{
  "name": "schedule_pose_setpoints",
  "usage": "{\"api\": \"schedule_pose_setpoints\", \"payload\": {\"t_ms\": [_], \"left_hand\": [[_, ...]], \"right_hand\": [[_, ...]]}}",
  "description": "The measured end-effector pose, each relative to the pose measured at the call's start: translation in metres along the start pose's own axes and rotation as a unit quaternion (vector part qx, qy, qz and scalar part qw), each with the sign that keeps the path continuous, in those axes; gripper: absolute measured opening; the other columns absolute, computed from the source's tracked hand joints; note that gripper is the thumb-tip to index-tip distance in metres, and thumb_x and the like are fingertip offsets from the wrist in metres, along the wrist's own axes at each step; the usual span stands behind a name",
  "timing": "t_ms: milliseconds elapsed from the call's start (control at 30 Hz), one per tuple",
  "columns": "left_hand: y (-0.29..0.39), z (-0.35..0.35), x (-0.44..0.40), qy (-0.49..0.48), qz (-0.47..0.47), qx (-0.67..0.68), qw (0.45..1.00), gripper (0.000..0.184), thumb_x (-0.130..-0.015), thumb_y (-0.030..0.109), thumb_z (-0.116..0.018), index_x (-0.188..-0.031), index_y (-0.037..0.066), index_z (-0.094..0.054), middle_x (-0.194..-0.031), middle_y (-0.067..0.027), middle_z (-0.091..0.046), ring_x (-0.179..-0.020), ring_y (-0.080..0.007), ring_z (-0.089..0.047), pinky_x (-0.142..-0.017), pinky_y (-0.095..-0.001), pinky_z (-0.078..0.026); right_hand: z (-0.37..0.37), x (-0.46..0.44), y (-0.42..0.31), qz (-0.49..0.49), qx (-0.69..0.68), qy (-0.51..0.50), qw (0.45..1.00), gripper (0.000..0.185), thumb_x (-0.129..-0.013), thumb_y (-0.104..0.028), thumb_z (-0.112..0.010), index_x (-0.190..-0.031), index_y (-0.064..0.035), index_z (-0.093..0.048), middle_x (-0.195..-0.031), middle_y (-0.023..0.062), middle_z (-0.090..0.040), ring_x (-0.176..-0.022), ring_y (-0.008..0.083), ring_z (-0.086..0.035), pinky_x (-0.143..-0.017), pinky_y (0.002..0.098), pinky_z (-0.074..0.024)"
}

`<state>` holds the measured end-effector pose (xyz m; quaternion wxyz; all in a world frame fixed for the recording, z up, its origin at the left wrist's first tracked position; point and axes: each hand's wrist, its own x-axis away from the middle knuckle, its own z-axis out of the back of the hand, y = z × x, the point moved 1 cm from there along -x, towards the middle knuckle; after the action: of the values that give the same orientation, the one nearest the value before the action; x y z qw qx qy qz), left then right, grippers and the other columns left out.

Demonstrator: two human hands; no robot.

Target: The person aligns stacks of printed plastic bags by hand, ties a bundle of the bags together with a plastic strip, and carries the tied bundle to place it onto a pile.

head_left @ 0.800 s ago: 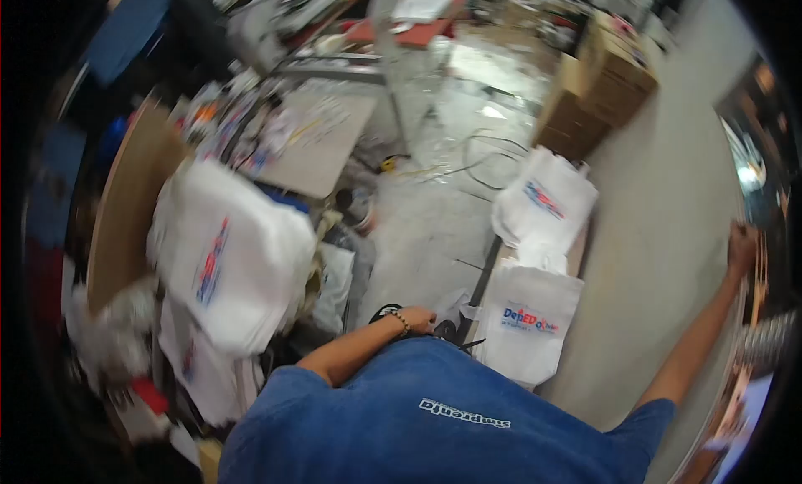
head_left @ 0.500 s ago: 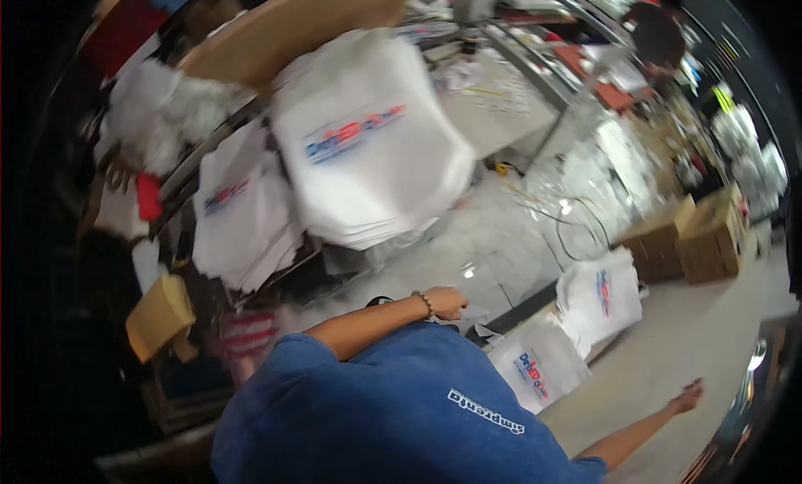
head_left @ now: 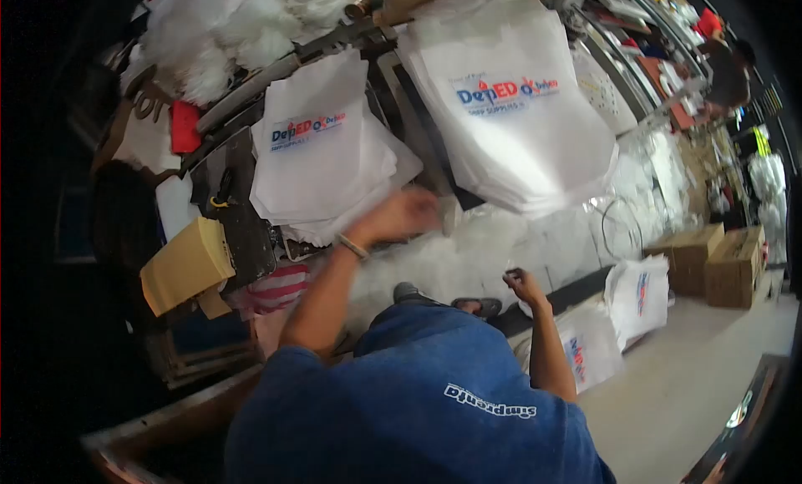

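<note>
On the dark surface at left, the smaller white stack has its top piece printed, left hand at its lower right, too blurred to tell spread or pinched. Next, the larger white stack, top print looks complete; right hand hangs below, fingers partly curled, can't tell if pinching. Far right, nearer pile and farther pile, both printed on top; under-layers hidden, so remainder unknown.
</note>
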<state>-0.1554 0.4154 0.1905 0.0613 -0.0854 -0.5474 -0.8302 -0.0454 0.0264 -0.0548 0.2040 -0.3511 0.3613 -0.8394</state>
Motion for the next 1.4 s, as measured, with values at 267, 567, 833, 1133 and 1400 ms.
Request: {"api": "schedule_pose_setpoints", "payload": {"t_ms": [267,567,833,1133,1400], "left_hand": [[-0.236,0.274,0.071,0.544,0.196,-0.292,0.762,0.077,-0.079,0.05,-0.074,-0.128,-0.006,-0.054,-0.132,-0.0264,-0.054,-0.123,-0.0365,-0.052,-0.105,-0.0427,-0.039],[-0.202,0.211,0.091,0.381,0.316,-0.246,0.833,0.098,-0.077,0.069,-0.064,-0.126,-0.014,-0.051,-0.128,-0.0271,-0.056,-0.116,-0.0394,-0.056,-0.101,-0.0405,-0.04],[-0.234,0.254,0.094,0.327,0.265,-0.18,0.889,0.087,-0.071,0.061,-0.076,-0.109,-0.016,-0.062,-0.112,-0.0247,-0.066,-0.094,-0.0325,-0.063,-0.089,-0.0395,-0.048],[-0.214,0.225,0.111,0.477,0.237,-0.225,0.816,0.066,-0.075,0.044,-0.081,-0.108,-0.009,-0.058,-0.107,-0.0225,-0.065,-0.094,-0.0324,-0.062,-0.087,-0.0409,-0.047],[-0.17,0.16,0.133,0.599,0.221,-0.163,0.752,0.058,-0.077,0.035,-0.081,-0.112,-0.006,-0.059,-0.104,-0.0199,-0.068,-0.091,-0.0311,-0.065,-0.083,-0.0397,-0.049]], "right_hand": [[-0.088,0.011,-0.084,0.002,0.108,-0.084,0.991,0.053,-0.083,-0.04,-0.069,-0.12,-0.0034,-0.061,-0.113,0.0221,-0.066,-0.104,0.0361,-0.064,-0.089,0.0431,-0.0505],[-0.145,-0.004,-0.166,0.043,0.11,-0.041,0.992,0.04,-0.081,-0.037,-0.066,-0.109,-0.0078,-0.069,-0.107,0.0154,-0.069,-0.101,0.0354,-0.064,-0.086,0.0469,-0.0514],[-0.16,-0.003,-0.2,0.065,0.107,-0.075,0.989,0.044,-0.082,-0.039,-0.069,-0.115,-0.0102,-0.066,-0.107,0.0155,-0.068,-0.103,0.0356,-0.063,-0.085,0.0468,-0.051],[-0.139,0.01,-0.192,0.144,0.095,-0.022,0.985,0.042,-0.084,-0.036,-0.069,-0.113,-0.0057,-0.064,-0.106,0.0189,-0.066,-0.1,0.0367,-0.063,-0.086,0.0458,-0.0496],[-0.075,-0.032,-0.274,0.247,0.042,-0.014,0.968,0.036,-0.086,-0.033,-0.067,-0.104,-0.0024,-0.065,-0.103,0.0185,-0.067,-0.097,0.0377,-0.062,-0.081,0.0451,-0.0499]]}}
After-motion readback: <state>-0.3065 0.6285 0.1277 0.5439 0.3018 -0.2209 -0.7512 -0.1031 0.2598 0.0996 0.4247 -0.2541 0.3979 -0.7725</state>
